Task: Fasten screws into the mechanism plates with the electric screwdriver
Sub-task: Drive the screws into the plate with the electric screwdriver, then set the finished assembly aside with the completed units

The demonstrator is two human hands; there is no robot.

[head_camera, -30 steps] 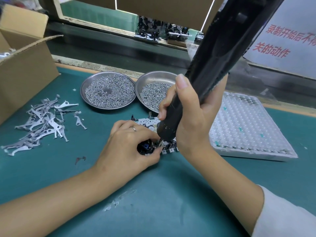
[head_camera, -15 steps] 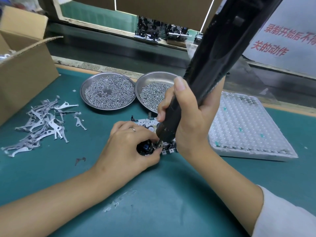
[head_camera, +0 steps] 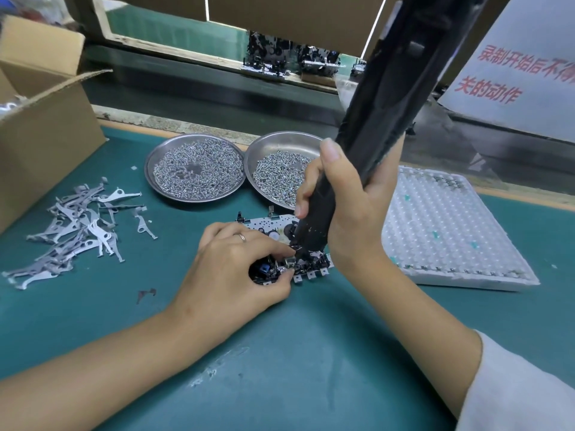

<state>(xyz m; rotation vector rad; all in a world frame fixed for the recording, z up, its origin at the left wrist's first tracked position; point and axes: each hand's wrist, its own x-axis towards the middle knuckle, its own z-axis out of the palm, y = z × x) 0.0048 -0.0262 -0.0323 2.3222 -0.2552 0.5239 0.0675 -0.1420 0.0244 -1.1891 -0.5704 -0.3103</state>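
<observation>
Cardboard box (head_camera: 43, 126): far left, flaps open, standing on the green mat (head_camera: 311, 353).
Stamped levers (head_camera: 77, 231): loose grey heap on the mat, just right of the box.
Left dish (head_camera: 195, 168): round metal dish filled with small screws, behind the work area.
Right dish (head_camera: 280, 172): second metal dish of screws, touching the first; its right rim is hidden by the tool.
Left hand (head_camera: 236, 275): palm down on the near left end of the mechanism plate; fingers curled, thumb and forefinger pinching the plate's front edge; a ring on one finger.
Mechanism plate (head_camera: 270, 225): flat on the mat at centre, between the two hands, in front of the dishes; black parts along its near edge.
Electric screwdriver (head_camera: 382, 104): long black body tilted up toward the right, its tip down on the plate near the left fingertips; whether the bit sits in a screw cannot be seen.
Right hand (head_camera: 345, 206): fingers wrapped round the lower barrel, thumb laid along it.
White tray (head_camera: 451, 231): dimpled, on the mat at right.
</observation>
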